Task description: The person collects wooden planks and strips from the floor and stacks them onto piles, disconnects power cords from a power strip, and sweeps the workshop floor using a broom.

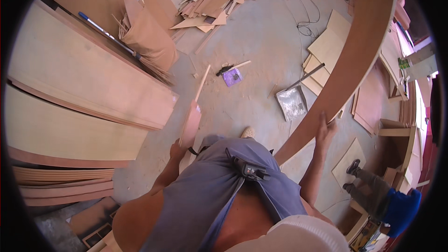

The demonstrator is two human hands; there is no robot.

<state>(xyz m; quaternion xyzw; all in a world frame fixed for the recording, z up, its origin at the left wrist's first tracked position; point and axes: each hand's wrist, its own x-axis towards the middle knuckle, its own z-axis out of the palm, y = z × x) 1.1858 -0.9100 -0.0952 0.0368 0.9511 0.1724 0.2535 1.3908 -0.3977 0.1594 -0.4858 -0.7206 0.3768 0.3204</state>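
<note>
My right hand [325, 128] grips the edge of a long brown wooden board [343, 65], which rises from beside my right hip toward the top right. The fisheye picture makes the board look curved. At my left side, my left hand [177, 150] is closed around a short bundle of narrow wood strips [191, 124]. One thin, pale strip sticks out of its far end. My fingers on that side are partly hidden. An apron covers my front, with a dark device clipped at its middle.
Stacked panels [88, 70] fill the left, with a broom [112, 37] lying over them. Wood offcuts [210, 4] pile up at the back. A dustpan [292, 102] and a purple packet [232, 77] lie on the dusty floor. A person in blue [402, 211] stands at the lower right.
</note>
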